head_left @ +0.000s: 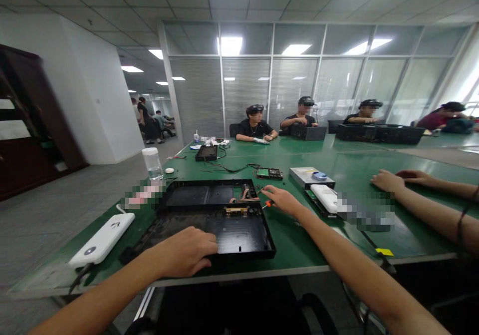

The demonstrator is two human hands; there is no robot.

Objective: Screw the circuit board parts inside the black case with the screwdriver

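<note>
Two hands (185,251) (281,200) at case (239,232), screwdriver (267,204) perhaps

The black plastic case (239,230) lay open and flat near the bench's (299,245) front edge, wires and a brass-coloured part across its middle, with the left hand (187,252) resting on its front wall. The orange-handled screwdriver (268,204) sat in the right hand (282,198), just beside the case's right rear corner.

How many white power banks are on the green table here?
2. One power bank lies at the near-left table edge, left of the open black case. The other sits right of the right hand, atop a flat device. Far clutter may hide more.
</note>
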